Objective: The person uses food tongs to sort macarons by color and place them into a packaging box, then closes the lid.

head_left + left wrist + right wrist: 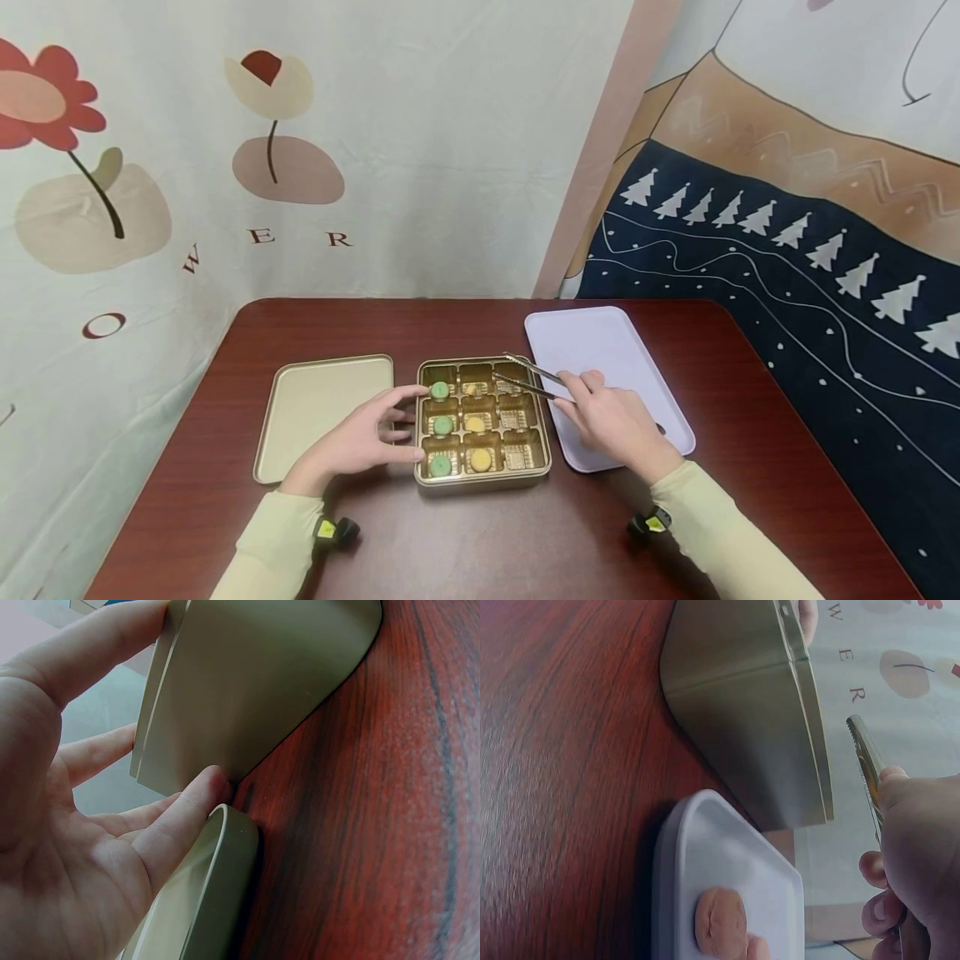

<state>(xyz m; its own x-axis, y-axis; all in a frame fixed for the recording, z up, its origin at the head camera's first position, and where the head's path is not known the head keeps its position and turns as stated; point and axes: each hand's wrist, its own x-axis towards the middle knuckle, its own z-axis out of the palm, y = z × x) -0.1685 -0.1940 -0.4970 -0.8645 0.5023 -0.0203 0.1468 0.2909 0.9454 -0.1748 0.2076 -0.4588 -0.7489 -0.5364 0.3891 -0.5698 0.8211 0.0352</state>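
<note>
A gold tin (483, 482) with a divided gold insert stands mid-table. Its left column holds three green macarons (442, 425); its middle column holds three yellow macarons (481, 459). My left hand (367, 437) touches the tin's left side with extended fingers and thumb. My right hand (611, 421) grips metal tongs (536, 367). Their parted tips are over the right column's far compartment, with nothing visible between them. Brown macarons (721, 922) lie on the lavender tray (727, 838), visible in the right wrist view; in the head view my right hand hides them.
Left of the tin lies a flat gold lid (322, 396), close to my left hand. The lavender tray is at the right, under my right hand. Behind the dark red wooden table (450, 550) hang printed curtains (450, 167).
</note>
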